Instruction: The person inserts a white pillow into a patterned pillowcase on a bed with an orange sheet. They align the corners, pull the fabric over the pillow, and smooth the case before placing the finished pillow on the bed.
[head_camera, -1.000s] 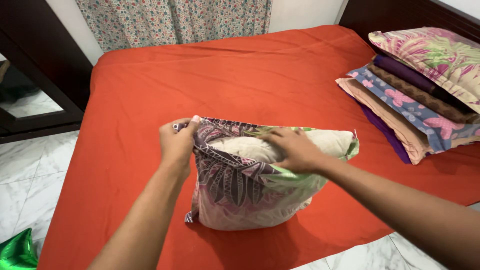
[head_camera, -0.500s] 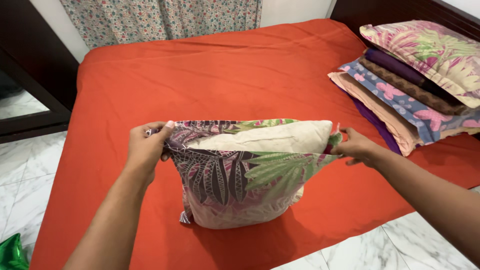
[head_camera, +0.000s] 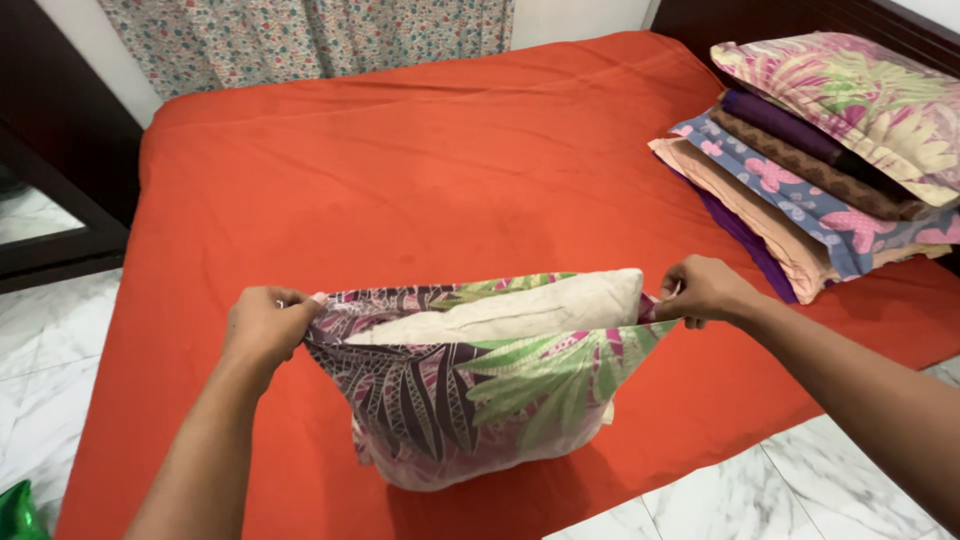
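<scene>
A leaf-patterned pillowcase (head_camera: 470, 395) in purple, green and pink stands upright on the near edge of the bed, with a cream pillow (head_camera: 520, 308) showing at its open top. My left hand (head_camera: 262, 328) grips the left corner of the opening. My right hand (head_camera: 704, 290) grips the right corner. Between them the opening is pulled taut and the case hangs a little above the sheet.
The bed has an orange-red sheet (head_camera: 420, 170). A stack of folded patterned linens and a covered pillow (head_camera: 830, 160) lies at the right. A floral curtain (head_camera: 300, 40) hangs behind. White marble floor (head_camera: 760, 500) runs along the near edge, dark furniture (head_camera: 60, 170) at left.
My right hand left the pillow top and took the right corner of the case. Both hands then spread apart and lifted, stretching the opening; the pillow sank lower inside.
</scene>
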